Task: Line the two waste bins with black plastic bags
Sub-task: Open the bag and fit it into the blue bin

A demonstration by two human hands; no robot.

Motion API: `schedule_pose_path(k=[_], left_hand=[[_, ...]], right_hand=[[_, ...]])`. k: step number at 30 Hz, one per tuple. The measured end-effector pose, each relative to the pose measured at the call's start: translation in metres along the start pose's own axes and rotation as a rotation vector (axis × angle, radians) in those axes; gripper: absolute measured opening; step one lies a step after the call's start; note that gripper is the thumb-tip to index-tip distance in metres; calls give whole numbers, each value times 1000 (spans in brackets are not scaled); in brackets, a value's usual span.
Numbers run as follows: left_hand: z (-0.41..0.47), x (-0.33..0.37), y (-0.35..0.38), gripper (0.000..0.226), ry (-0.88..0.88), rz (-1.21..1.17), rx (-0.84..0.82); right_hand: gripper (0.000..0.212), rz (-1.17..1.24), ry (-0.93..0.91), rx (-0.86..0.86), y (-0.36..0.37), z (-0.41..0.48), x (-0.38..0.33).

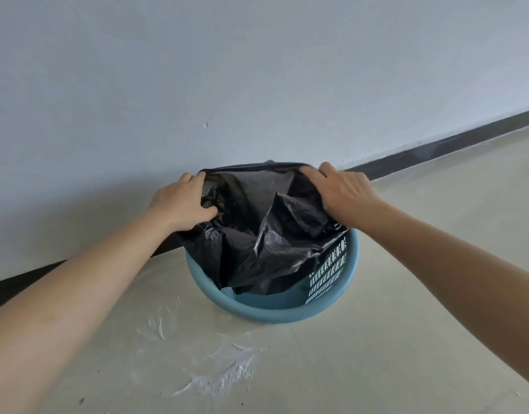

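Head view, one frame. A round blue waste bin (pixel 272 309) stands on the floor just right of centre, lower middle of the frame, close against the wall (pixel 227 70). Its rim is bare along the near and right arc; slotted perforations show on the inner wall at right.

Black plastic bag (pixel 257 243): crumpled, partly down inside the bin, its mouth held up above the far rim. The far edge of the mouth is stretched taut between the two hands. A loose fold hangs across the middle of the opening and blocks sight of the bin's bottom. At left the bag spills out over the rim; at the near side it does not reach the rim.

Left hand (pixel 182 201): closed on the left edge of the bag mouth, fingers curled into the film. Right hand (pixel 344 189): closed on the right edge, fingertips tucked under the film, knuckles up.

Surroundings: pale floor (pixel 406 339) under a clear plastic sheet (pixel 221 375), wrinkled and dusted white at lower centre. Dark skirting (pixel 436 144) runs diagonally from lower left to upper right. Only one bin is in view
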State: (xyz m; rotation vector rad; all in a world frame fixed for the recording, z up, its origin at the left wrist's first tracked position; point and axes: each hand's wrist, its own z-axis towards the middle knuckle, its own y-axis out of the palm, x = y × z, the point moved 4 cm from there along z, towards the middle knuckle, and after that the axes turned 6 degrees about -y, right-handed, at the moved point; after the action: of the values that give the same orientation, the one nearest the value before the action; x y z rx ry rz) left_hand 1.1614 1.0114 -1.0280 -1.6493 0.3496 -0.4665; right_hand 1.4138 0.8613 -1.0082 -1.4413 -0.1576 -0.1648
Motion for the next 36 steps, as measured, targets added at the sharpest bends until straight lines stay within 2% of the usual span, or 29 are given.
schedule_pose_path(k=[4,7,10,12,15,17,21,23,25,26,29,31,32,34,35,36], left_hand=[[4,6,15,60,-43,-296,-186],[10,10,26,23,-99,-472,-151],[17,11,31,10,-238,-651,-162],[20,9,34,9,-344,-748,-186],[22,7,39,10,-421,-822,-172],[22,7,40,14,-441,-845,-141],[18,13,44,16,-515,-936,-97],[12,24,44,9,-549,-1004,-81],[6,35,46,12,-574,-1079,-54],[5,39,46,15,-572,-1101,-37],[1,39,45,18,-522,-1201,-32],[-1,38,42,43,-454,-1297,-64],[-4,37,40,61,-437,-1240,-51],[-14,39,29,86,-401,-763,145],[-24,45,17,85,-355,-517,324],[-36,56,4,77,-269,-387,509]], right_hand=[[49,88,86,-35,9,14,4],[43,240,172,-139,23,28,3],[38,430,335,-273,37,37,10],[28,565,442,-336,47,37,18],[30,717,550,-349,58,34,29],[34,812,610,-301,61,27,35],[24,1086,659,-181,57,1,45],[42,1106,747,-66,51,-19,61],[64,1087,861,23,44,-40,77],[66,1059,882,39,40,-45,81],[62,1048,881,12,39,-43,76],[46,1113,869,29,41,-43,74],[36,1162,869,50,44,-44,74],[22,1272,896,73,49,-55,75],[21,1319,917,81,52,-60,75],[20,1352,939,90,55,-62,75]])
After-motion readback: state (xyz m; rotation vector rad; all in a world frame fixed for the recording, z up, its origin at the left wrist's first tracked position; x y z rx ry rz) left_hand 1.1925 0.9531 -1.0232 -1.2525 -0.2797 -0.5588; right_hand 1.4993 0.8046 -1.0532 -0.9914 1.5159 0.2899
